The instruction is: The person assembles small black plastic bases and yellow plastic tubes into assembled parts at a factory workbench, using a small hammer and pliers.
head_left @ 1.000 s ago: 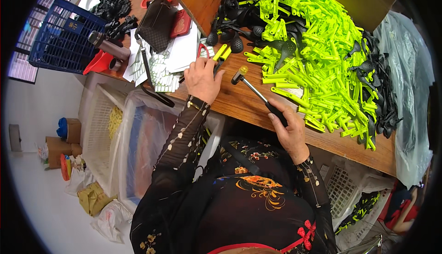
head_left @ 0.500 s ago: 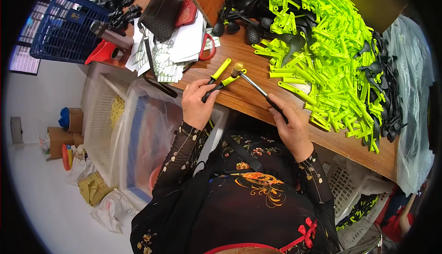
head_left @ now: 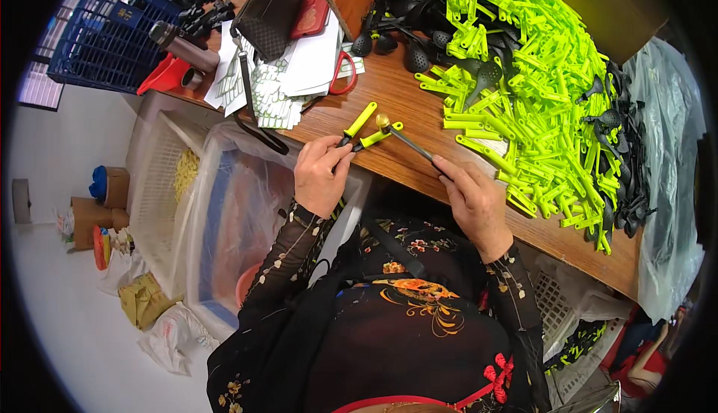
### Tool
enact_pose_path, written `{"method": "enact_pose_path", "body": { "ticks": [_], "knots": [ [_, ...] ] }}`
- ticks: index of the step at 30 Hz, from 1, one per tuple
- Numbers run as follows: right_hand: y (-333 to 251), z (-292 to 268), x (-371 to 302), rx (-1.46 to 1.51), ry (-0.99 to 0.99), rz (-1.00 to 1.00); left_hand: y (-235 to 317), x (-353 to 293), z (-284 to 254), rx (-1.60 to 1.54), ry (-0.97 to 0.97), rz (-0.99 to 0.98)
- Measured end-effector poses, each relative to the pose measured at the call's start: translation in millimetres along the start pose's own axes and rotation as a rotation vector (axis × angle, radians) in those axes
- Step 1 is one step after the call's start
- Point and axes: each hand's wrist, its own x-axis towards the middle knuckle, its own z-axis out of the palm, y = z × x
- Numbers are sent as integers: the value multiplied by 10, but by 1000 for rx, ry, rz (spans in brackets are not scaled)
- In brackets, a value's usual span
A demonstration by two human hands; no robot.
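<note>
Blue crate (head_left: 97, 35): far left of the grips, at the table's back edge. Flask (head_left: 179, 45) and red scoop (head_left: 163, 76) lie beside it.

Clear plastic-lined bin (head_left: 239, 218): below the table edge, just left of and under the left hand.

Dark pouch (head_left: 268, 10) on loose papers (head_left: 299, 61): behind the left hand, well apart from it.

Left hand (head_left: 320, 176): fingers closed, thumb and fingertips pinching the yellow-handled part (head_left: 364, 130) at its near end. The part rests on the wooden table (head_left: 404, 106), its yellow arms pointing away from the hand.

Small hammer (head_left: 407, 141): brass-coloured head touching or just over the yellow-handled part, immediately right of the left grip; the dark shaft runs back to the right hand.

Right hand (head_left: 473, 202): fingers wrapped tight round the hammer's handle, forefinger laid along it.

Heap of lime-green plastic pieces (head_left: 538, 91): right of and behind the right hand, near it.

Black ladle-like parts (head_left: 419, 31): behind both grips; more lie along the heap's far right edge.

Grey plastic bag (head_left: 669, 188): far right.
</note>
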Motion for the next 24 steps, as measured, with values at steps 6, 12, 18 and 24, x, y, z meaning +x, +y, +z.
{"method": "enact_pose_path", "body": {
  "ticks": [6,12,18,24],
  "knots": [
    [28,-9,-30,-18,22,16,-7,0,-11,-7,1,7],
    [-227,8,234,119,10,-32,17,4,-19,108,-2,60],
    [-181,156,338,69,-96,-27,5,-5,22,83,16,62],
    [-121,132,217,93,-96,-4,50,-18,31,98,44,61]
  ]
}}
